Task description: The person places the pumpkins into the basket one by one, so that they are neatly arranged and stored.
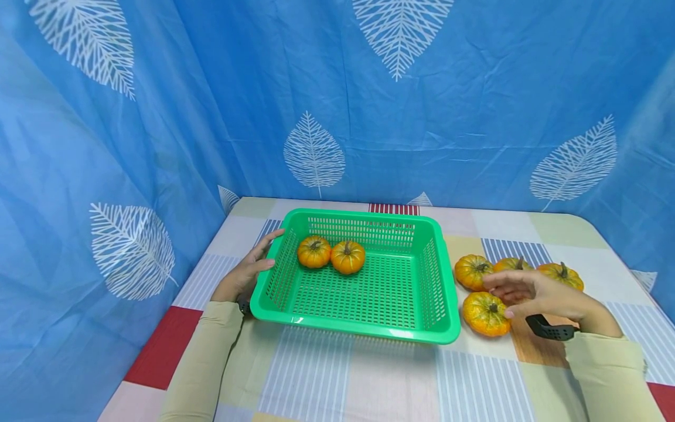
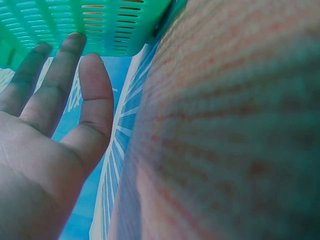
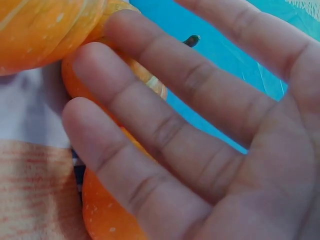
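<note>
A green slotted plastic basket [image 1: 364, 335] stands mid-table, with two small orange pumpkins, a left one [image 1: 314, 252] and a right one [image 1: 348, 258], side by side in its back left part. At the basket's left side is my left hand [image 1: 248, 271], fingers loosely extended by the rim; whether they touch it I cannot tell. My right hand [image 1: 538, 296] hovers at the near pumpkin [image 1: 485, 315] right of the basket, fingers spread and slightly bent, gripping nothing. Behind it lie more pumpkins: one at the left [image 1: 473, 271], one in the middle [image 1: 511, 265] and one at the right [image 1: 563, 275].
A checked, striped cloth [image 1: 390, 381] covers the table. Blue curtains [image 1: 422, 117] with white leaf prints hang behind it and along its sides. Each wrist wears a dark band; the right band [image 1: 551, 328] shows clearly.
</note>
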`<state>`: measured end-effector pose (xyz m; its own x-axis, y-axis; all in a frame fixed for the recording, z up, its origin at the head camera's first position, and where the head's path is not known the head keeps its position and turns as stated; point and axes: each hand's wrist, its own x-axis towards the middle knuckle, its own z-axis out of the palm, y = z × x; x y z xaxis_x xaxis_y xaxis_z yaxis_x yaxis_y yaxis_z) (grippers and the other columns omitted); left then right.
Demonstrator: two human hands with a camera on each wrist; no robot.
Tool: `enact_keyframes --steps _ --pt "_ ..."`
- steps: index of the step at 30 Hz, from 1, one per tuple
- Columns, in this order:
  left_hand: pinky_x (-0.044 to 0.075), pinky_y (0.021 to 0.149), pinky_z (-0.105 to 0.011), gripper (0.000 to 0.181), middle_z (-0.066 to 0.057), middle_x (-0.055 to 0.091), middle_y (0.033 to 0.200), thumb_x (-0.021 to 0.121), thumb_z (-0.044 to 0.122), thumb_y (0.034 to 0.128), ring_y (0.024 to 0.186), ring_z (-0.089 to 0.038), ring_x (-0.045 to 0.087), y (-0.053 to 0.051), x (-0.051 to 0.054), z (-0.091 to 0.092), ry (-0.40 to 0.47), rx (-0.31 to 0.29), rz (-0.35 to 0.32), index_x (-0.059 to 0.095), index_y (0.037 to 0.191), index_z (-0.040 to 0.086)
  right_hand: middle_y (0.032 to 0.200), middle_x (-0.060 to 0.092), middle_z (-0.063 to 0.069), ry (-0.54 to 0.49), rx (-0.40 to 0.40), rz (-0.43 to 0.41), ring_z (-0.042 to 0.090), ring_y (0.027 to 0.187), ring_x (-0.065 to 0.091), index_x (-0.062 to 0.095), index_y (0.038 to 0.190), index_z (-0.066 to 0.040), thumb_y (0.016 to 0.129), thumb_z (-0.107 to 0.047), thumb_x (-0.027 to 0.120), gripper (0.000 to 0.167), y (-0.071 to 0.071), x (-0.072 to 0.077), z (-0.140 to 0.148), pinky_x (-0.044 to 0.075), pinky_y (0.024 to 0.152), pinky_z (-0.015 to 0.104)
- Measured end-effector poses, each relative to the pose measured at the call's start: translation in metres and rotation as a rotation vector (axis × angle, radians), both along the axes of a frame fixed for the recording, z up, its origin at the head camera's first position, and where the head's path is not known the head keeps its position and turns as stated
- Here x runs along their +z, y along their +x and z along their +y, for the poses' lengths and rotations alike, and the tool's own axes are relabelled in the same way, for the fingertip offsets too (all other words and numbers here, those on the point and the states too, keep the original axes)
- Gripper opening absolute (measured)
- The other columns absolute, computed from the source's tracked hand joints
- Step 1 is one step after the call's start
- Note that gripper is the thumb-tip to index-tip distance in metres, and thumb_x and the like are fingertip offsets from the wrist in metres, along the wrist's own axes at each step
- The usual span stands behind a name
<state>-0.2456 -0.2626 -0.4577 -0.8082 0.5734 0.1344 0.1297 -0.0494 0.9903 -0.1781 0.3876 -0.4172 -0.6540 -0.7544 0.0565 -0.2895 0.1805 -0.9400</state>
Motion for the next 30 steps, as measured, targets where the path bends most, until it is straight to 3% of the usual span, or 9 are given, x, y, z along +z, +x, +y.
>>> enact_keyframes --steps 10,13,21,30 --pt "0.055 0.106 -0.032 0.075 -0.037 0.007 0.172 0.063 0.040 0.1086 0.131 -0.008 0.055 0.0014 0.0013 0.0004 -0.010 0.007 0.005 0.024 0.172 0.029 0.145 0.063 -0.019 0.079 -0.010 -0.055 0.006 0.121 0.065 0.059 0.154 -0.022 0.096 0.015 0.067 0.070 0.0006 -0.0028 0.0017 0.059 0.095 0.024" --pt "0.055 0.106 -0.033 0.076 -0.037 0.007 0.172 0.063 0.040 0.1087 0.131 -0.008 0.055 0.0012 0.0010 0.0001 -0.012 0.007 0.005 0.023 0.172 0.029 0.145 0.063 -0.016 0.079 0.002 -0.072 0.006 0.123 0.064 0.058 0.156 -0.021 0.095 0.014 0.068 0.071 0.0002 -0.0036 0.0004 0.059 0.095 0.025" --pt "0.053 0.109 -0.032 0.079 -0.034 0.006 0.174 0.063 0.044 0.1076 0.135 -0.006 0.050 0.0012 0.0009 -0.0003 -0.043 0.025 0.018 0.023 0.173 0.027 0.155 0.056 -0.018 0.035 0.052 -0.258 0.003 0.134 0.058 0.053 0.162 -0.022 0.099 0.008 0.069 0.071 -0.0003 -0.0059 -0.0044 0.058 0.101 0.027" --pt "0.053 0.108 -0.032 0.077 -0.034 0.006 0.174 0.063 0.043 0.1078 0.135 -0.007 0.050 0.0022 0.0015 0.0000 -0.038 0.025 0.015 0.024 0.172 0.029 0.154 0.058 -0.016 0.017 0.066 -0.288 0.011 0.124 0.064 0.054 0.161 -0.019 0.098 0.005 0.069 0.069 -0.0013 -0.0086 -0.0050 0.061 0.093 0.031"
